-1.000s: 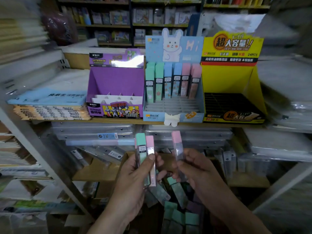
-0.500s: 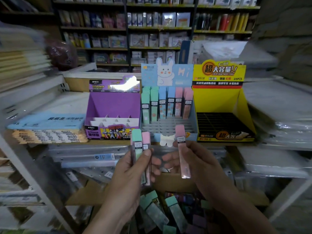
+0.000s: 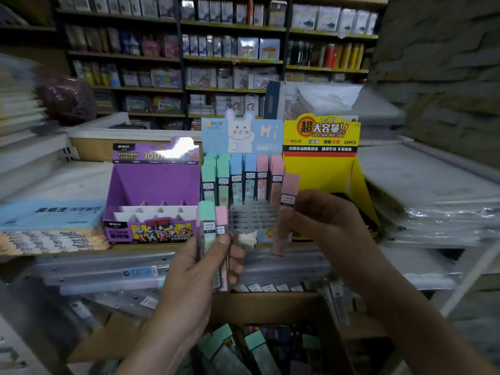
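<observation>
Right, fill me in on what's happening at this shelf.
A person seems to be stocking the rabbit display box with slim cases. The right hand holds one pink-capped case roughly upright before its right side. The left hand grips a green-capped case and a second pink case together. Back rows are filled, front slots bare. The cardboard box below holds more cases.

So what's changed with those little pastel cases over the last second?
The right hand has lifted its pink-capped case from below the shelf up to the bunny display box, near its pink row. The left hand still grips a green-capped case and another pink case. Nothing was let go.
</observation>
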`<move>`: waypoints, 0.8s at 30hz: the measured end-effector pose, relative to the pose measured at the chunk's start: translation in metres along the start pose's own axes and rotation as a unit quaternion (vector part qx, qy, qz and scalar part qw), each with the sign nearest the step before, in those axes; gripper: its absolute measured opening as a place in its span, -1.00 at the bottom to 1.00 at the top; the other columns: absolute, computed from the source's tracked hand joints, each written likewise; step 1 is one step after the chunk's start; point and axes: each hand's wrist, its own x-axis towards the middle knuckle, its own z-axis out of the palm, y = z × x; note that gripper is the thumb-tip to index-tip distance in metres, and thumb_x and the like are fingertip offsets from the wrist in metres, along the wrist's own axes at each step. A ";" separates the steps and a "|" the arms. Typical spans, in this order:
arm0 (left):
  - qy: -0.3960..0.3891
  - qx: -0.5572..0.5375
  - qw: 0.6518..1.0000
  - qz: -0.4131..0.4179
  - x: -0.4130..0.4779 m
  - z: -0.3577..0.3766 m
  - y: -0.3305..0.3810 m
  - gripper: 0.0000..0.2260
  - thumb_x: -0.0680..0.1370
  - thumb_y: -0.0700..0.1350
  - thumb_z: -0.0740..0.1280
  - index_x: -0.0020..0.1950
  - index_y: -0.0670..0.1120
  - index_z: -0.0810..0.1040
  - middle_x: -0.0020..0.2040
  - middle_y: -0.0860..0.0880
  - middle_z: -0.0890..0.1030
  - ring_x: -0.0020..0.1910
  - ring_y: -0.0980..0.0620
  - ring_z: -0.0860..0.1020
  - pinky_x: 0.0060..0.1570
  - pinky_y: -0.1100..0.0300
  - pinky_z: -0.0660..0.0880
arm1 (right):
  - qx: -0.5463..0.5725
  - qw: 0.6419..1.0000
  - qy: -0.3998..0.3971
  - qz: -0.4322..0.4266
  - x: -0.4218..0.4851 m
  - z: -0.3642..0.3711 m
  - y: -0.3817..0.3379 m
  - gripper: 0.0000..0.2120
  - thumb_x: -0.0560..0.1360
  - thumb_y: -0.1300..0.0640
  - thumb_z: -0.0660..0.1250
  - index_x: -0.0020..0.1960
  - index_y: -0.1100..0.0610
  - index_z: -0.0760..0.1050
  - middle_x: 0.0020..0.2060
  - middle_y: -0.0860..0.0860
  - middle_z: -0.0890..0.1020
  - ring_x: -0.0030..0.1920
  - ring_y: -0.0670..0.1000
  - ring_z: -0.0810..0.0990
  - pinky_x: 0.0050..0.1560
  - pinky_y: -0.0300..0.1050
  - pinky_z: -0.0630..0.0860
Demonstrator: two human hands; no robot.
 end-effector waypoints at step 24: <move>0.025 0.033 0.998 0.054 0.037 0.004 0.001 -0.84 0.54 0.01 0.36 -0.19 0.03 0.69 -0.24 -0.15 0.66 -0.33 -0.04 0.61 -0.40 0.18 0.51 | -0.276 0.949 0.029 -0.148 0.111 -0.014 -0.005 -0.84 0.53 0.34 0.39 0.11 0.21 0.59 -0.16 0.06 0.56 -0.20 -0.06 0.49 -0.20 -0.25 0.48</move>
